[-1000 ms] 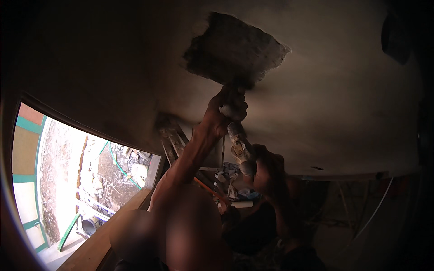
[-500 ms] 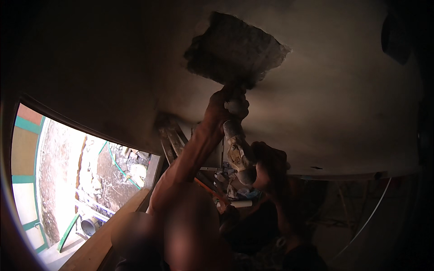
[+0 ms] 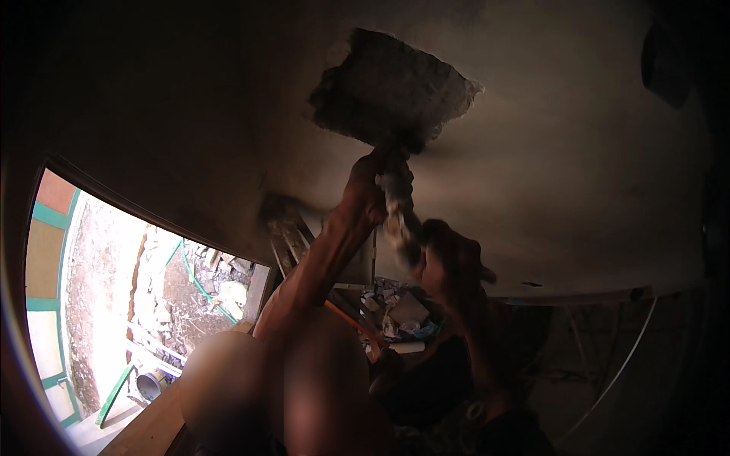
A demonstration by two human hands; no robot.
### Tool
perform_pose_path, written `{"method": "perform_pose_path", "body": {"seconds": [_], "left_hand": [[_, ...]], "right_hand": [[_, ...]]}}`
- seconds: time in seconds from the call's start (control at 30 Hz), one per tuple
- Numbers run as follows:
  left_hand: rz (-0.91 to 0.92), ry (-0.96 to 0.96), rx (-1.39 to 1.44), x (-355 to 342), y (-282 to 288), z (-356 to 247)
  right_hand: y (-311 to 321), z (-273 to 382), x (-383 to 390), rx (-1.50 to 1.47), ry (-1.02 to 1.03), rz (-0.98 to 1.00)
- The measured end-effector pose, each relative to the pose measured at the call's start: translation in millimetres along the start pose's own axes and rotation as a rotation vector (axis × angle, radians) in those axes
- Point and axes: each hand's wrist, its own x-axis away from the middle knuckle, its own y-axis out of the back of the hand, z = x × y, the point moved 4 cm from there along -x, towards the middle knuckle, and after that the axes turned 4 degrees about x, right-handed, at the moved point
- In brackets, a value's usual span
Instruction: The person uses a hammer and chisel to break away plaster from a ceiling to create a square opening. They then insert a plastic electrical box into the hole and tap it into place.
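My left hand (image 3: 370, 181) is closed in a fist just below a rough, broken-out patch (image 3: 395, 87) in the pale plaster surface. It grips what looks like a chisel, mostly hidden by the fingers, with its tip side toward the patch's lower edge. Lower and to the right, my right hand (image 3: 455, 262) is wrapped round the handle of a hammer. The worn, pale hammer head (image 3: 401, 228), blurred by motion, lies against or right before the lower end of my left fist. Whether it touches the chisel I cannot tell.
At the left, a bright opening shows rubble (image 3: 220, 266), a green hose (image 3: 199, 283) and a grey pipe (image 3: 152, 385). Wooden lengths (image 3: 285, 235) lean behind my left forearm. Debris (image 3: 403, 308) lies below the hammer. A dark round fixture (image 3: 665, 64) is at upper right.
The hammer head has moved up and closer to my left fist, and my right hand has risen slightly with it. My left hand has stayed almost in place.
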Motion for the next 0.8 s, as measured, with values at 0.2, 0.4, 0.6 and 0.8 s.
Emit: {"method": "perform_pose_path", "body": {"seconds": [0.2,0.4,0.6,0.8], "left_hand": [[0.064,0.006,0.024,-16,13,4],[0.018,-0.073,0.018,-14,2,4],[0.008,-0.086,0.142,-15,9,5],[0.174,0.027,0.220,-33,22,12]], "right_hand": [[6,5,2,0.085,0.092,0.042],[-5,-9,-10,0.112,-0.111,0.056],[-10,-7,-5,0.108,0.009,-0.014],[-10,-15,6,0.156,0.075,0.007]]}}
